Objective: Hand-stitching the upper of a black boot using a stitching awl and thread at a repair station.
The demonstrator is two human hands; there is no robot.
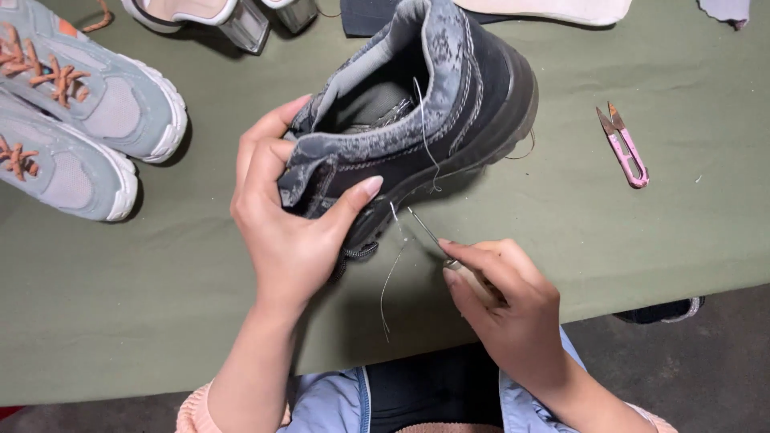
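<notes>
- Gripping the dark shoe (449,104) at its front end, the left hand (293,212) has the thumb pressed along the side just above the sole and the fingers curled over the tongue, which steadies the shoe against any pull from the stitching
- Lying on its side on the olive-green table cover (160,305), the shoe has its opening turned towards the person, so the padded collar and grey lining stay in plain sight
- The right hand (501,301) pinches the handle of a thin metal needle tool (425,228), fingers closed tight round it; the slim shaft points up and left towards the sole edge, just beside the left thumb, a low angle that suits entering the seam between upper and sole
- A pale thread (425,136) runs down from the collar across the side of the shoe, and a loose length hangs below the tool over the table, slack rather than taut
- Pink thread snips (624,147) lie well apart to the right, within reach of the right hand but out of the working area
- A pair of light grey trainers (88,120) with orange laces sits at the far left, clear of both hands
- Shoe parts line the top edge, among them a pale insole (553,10)
</notes>
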